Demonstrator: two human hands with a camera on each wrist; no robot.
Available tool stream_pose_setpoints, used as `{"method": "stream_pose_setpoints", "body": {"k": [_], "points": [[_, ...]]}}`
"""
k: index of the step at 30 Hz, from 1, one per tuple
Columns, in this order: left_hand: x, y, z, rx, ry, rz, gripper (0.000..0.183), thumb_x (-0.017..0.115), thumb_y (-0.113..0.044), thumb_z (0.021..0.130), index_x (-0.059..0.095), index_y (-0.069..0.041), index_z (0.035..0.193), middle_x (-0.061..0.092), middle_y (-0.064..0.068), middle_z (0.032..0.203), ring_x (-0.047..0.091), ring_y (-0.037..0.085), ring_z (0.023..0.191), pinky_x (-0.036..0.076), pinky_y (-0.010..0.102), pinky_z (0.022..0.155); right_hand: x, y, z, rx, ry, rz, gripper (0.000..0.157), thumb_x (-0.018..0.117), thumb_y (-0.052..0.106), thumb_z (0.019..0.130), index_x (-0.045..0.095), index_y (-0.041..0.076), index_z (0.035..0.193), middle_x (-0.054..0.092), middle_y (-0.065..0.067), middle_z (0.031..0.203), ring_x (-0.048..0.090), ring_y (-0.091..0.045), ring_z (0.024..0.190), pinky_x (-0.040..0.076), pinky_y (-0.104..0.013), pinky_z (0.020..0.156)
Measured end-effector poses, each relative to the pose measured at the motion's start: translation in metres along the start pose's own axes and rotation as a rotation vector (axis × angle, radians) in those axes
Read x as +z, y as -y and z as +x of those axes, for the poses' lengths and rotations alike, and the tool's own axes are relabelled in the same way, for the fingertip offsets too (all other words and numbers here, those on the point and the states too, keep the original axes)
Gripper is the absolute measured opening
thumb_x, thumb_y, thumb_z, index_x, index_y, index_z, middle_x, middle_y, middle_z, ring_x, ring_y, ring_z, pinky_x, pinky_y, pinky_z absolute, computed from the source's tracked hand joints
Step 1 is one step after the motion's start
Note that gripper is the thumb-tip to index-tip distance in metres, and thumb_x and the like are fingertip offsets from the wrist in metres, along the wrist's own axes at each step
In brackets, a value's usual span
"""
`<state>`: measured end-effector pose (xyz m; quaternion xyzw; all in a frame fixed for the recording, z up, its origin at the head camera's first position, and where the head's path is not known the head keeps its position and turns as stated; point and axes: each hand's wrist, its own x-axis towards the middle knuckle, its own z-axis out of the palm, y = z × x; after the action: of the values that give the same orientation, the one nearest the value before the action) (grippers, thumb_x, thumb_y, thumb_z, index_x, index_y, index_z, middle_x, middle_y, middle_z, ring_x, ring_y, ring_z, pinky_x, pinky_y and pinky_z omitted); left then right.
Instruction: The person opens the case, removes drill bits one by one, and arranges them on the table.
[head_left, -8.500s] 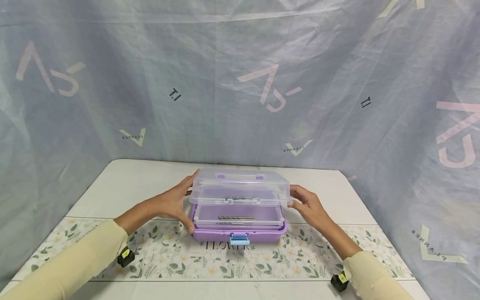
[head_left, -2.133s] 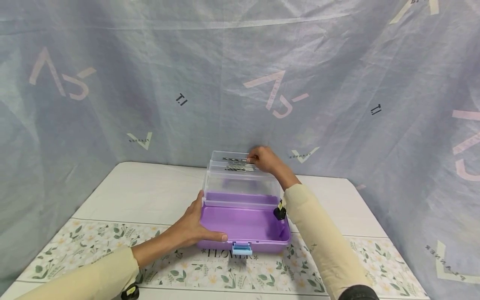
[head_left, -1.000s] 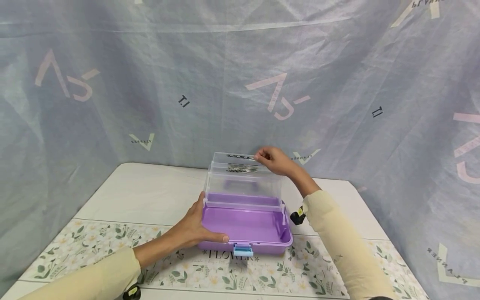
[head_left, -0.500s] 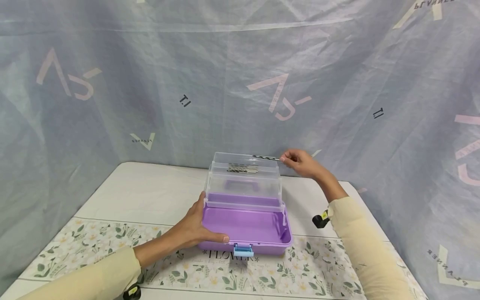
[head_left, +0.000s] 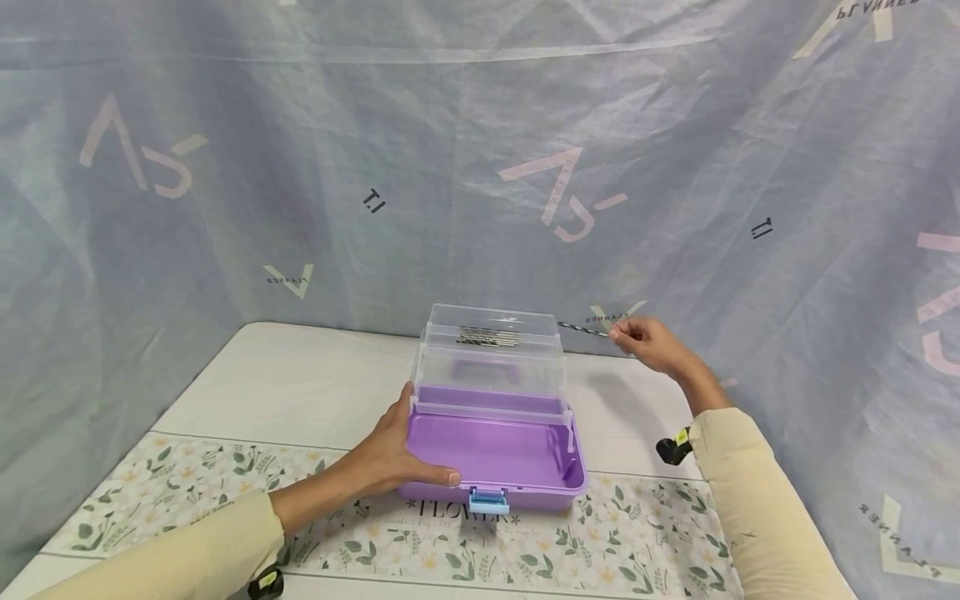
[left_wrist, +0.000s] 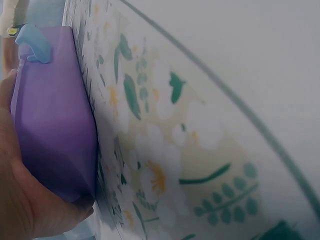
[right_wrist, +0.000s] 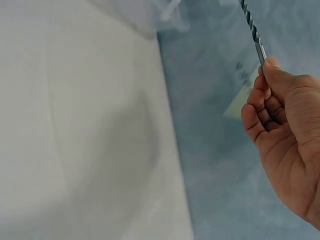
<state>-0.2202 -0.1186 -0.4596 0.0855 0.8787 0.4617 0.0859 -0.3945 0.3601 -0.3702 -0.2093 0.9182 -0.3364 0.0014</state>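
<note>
- Pinching drill bit (head_left: 583, 330) by its plain shank, thumb to index finger of right hand (head_left: 651, 343), with other fingers folded in.
- Pointing fluted end leftward, away from right hand; running long axis roughly left-right. Slanting a little in head view, free end up or farther off, cannot tell which.
- Holding bit in the air, just beside right end of top tray (head_left: 528, 320) as seen from head; cannot tell if touching. Casting soft shadow on counter (head_left: 322, 387) below right hand.
- Gripping near left corner of purple box (head_left: 542, 501) with left hand (head_left: 393, 457): thumb along front, fingers down left side.
- Got box open between the hands, upright on counter, with clear trays (head_left: 502, 408) stepped up and back, beyond left hand.
- Got several drill bits (head_left: 487, 338) in upper trays, apparently second from top; lying side by side, long axes left-right, farther out than left hand and left of right hand.
- Showing purple floor in bottom compartment (head_left: 487, 450), just right of left hand.
- Got light blue latch (head_left: 488, 502) on box front, just right of left thumb tip.
- Wearing black wrist device (head_left: 673, 447) near right hand, another near left cuff. Backed by grey-blue cloth (head_left: 450, 242) beyond both hands.
</note>
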Motion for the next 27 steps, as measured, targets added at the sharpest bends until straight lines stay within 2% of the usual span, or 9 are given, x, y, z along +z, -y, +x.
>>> {"method": "stream_pose_setpoints", "body": {"k": [5,12,22,27], "points": [[0.000,0.000,0.001,0.009,-0.001,-0.006,0.179,0.108,-0.066,0.060,-0.015,-0.020,0.182,0.009,0.027,0.189,0.031,0.055,0.169,0.033,0.078,0.132,0.003,-0.022,-0.010,0.084,-0.004,-0.031,0.028,0.055,0.018,0.120,0.070,-0.005,0.115,0.064,-0.012,0.093,0.050,-0.015,0.078,0.045,-0.032,0.071],[0.000,0.000,0.001,0.023,-0.010,-0.035,0.179,0.110,-0.062,0.059,-0.012,-0.019,0.182,0.014,0.027,0.187,0.041,0.052,0.163,0.035,0.077,0.132,0.016,-0.054,-0.014,0.143,-0.025,-0.076,0.032,0.060,0.018,0.119,0.072,-0.012,0.121,0.071,-0.022,0.098,0.059,-0.017,0.083,0.050,-0.032,0.071],[0.001,-0.001,-0.001,0.020,-0.009,-0.072,0.178,0.111,-0.057,0.058,-0.010,-0.019,0.183,0.015,0.027,0.187,0.043,0.051,0.161,0.035,0.079,0.131,0.040,-0.081,-0.019,0.194,-0.062,-0.053,0.023,0.066,0.013,0.115,0.074,-0.008,0.117,0.069,-0.013,0.092,0.053,-0.017,0.081,0.045,-0.029,0.070],[0.000,-0.002,-0.001,0.024,-0.013,-0.069,0.177,0.111,-0.057,0.058,-0.009,-0.019,0.183,0.016,0.027,0.187,0.042,0.052,0.162,0.035,0.080,0.130,0.047,-0.090,-0.020,0.192,-0.098,-0.087,0.017,0.071,0.009,0.110,0.075,-0.007,0.114,0.075,-0.019,0.100,0.062,-0.017,0.087,0.052,-0.033,0.078]]}}
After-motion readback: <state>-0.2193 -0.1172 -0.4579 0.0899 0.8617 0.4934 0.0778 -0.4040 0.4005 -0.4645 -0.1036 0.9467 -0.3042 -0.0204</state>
